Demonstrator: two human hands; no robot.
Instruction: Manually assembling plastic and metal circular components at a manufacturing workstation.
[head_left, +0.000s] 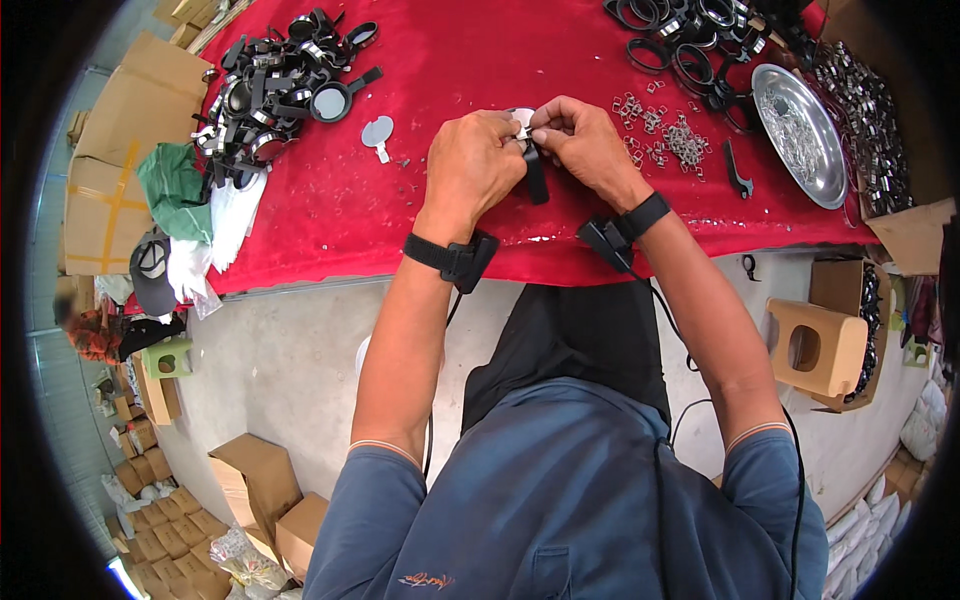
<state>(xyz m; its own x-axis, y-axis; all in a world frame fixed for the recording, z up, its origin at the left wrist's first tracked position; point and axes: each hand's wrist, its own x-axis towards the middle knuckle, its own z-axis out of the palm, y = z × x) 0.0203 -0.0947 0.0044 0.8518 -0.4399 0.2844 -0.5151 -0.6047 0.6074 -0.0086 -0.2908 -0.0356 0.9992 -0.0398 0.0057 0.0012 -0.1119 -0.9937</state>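
Observation:
Near the table's front edge, my left hand [468,165] is closed on a small black-handled part [537,182]. Its flat black handle points toward me, and a pale round face shows partly at its far end. From the other side, my right hand [588,148] pinches the same part with thumb and forefinger. A bit of shiny metal shows between the fingertips; its exact shape is mostly hidden. Left of my hands lies a loose pale disc with a short tab [378,132]. Small square metal clips [686,146] are scattered to the right.
The red cloth [440,50] covers the table. At left is a heap of black-handled round pieces [262,100]; black rings [692,66] lie at far right. A steel dish [828,188] holds small metal pieces. Cartons [815,345] stand on the floor.

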